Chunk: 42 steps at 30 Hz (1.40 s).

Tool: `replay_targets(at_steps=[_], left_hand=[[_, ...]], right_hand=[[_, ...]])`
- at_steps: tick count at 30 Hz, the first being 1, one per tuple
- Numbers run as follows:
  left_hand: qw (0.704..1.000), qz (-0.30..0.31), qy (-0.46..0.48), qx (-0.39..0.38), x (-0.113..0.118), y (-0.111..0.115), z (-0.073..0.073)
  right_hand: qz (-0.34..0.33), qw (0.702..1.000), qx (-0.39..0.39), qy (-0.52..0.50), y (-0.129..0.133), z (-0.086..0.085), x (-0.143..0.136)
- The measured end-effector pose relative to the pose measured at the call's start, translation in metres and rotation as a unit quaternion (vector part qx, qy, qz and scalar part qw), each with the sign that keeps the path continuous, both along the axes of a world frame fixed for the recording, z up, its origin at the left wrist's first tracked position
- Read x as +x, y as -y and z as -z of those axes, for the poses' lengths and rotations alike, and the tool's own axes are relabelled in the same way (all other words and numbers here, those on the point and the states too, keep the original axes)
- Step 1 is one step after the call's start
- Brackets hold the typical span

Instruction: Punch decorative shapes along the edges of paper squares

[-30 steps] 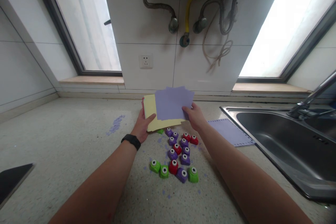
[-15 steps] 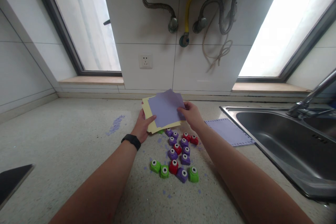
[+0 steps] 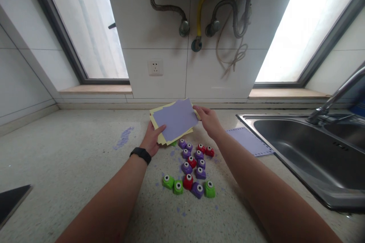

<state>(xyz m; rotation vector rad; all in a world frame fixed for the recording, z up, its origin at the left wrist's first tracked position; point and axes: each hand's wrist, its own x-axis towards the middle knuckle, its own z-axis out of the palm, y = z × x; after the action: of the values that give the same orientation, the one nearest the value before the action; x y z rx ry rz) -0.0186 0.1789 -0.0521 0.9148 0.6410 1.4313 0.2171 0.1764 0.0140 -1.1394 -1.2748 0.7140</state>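
My left hand point(image 3: 153, 136) grips the lower left corner of a stack of paper, its thumb lying on top. Purple sheets point(image 3: 175, 117) lie uppermost, with yellow sheets point(image 3: 161, 139) showing around their edges. At the stack's right edge, my right hand point(image 3: 207, 119) pinches the paper between thumb and fingers. Below the stack, several small craft punches stand on the counter: purple ones point(image 3: 200, 173), red ones point(image 3: 188, 181) and green ones point(image 3: 209, 189). A purple sheet with punched edges point(image 3: 249, 141) lies right of my right forearm.
A steel sink point(image 3: 308, 155) with a faucet point(image 3: 333, 97) is at the right. Purple paper scraps point(image 3: 124, 138) lie on the counter at left, and more bits are scattered around the punches. A dark flat object point(image 3: 13, 201) sits at the lower left. Hoses and a socket point(image 3: 155, 67) are on the wall.
The top purple sheet has turned and now lies more squarely over the stack. My right hand has shifted slightly up along its right edge. The view has moved a little.
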Motion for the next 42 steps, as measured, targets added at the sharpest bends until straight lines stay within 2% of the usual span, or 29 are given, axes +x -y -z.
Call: replay_targets(at_steps=[5, 10, 15, 19, 23, 26, 30, 33, 35, 42], left_hand=[[1.0, -0.027, 0.011, -0.001, -0.003, -0.004, 0.0], [0.997, -0.076, 0.024, -0.005, -0.009, -0.011, 0.002], [0.993, -0.114, 0.029, -0.005, -0.012, -0.015, 0.002], [0.993, -0.117, 0.027, -0.01, -0.012, -0.014, 0.001], [0.995, -0.097, 0.025, -0.003, -0.01, -0.012, -0.001], [0.997, -0.076, 0.024, 0.008, -0.008, -0.009, -0.003], [0.999, -0.048, 0.015, 0.022, -0.006, -0.005, -0.005], [0.999, -0.024, 0.004, 0.031, -0.003, 0.0, -0.008], [0.999, -0.012, -0.004, 0.032, -0.001, 0.004, -0.011], [0.999, -0.013, -0.011, 0.034, -0.002, 0.03, -0.03]], right_hand=[[0.092, 0.996, 0.007, -0.009, -0.015, 0.002, 0.03], [0.179, 0.981, -0.049, 0.058, -0.025, 0.025, 0.065], [0.197, 0.952, -0.144, 0.184, -0.026, 0.052, 0.082], [0.184, 0.932, -0.178, 0.256, -0.021, 0.059, 0.083], [0.177, 0.93, -0.177, 0.268, -0.013, 0.051, 0.075], [0.15, 0.948, -0.156, 0.231, -0.012, 0.034, 0.061], [0.025, 0.98, -0.149, 0.132, -0.008, 0.011, 0.034], [-0.075, 0.981, -0.166, 0.06, 0.0, 0.003, 0.018], [-0.113, 0.977, -0.179, 0.027, 0.006, 0.001, 0.013], [-0.124, 0.975, -0.181, -0.033, 0.031, -0.01, 0.002]])
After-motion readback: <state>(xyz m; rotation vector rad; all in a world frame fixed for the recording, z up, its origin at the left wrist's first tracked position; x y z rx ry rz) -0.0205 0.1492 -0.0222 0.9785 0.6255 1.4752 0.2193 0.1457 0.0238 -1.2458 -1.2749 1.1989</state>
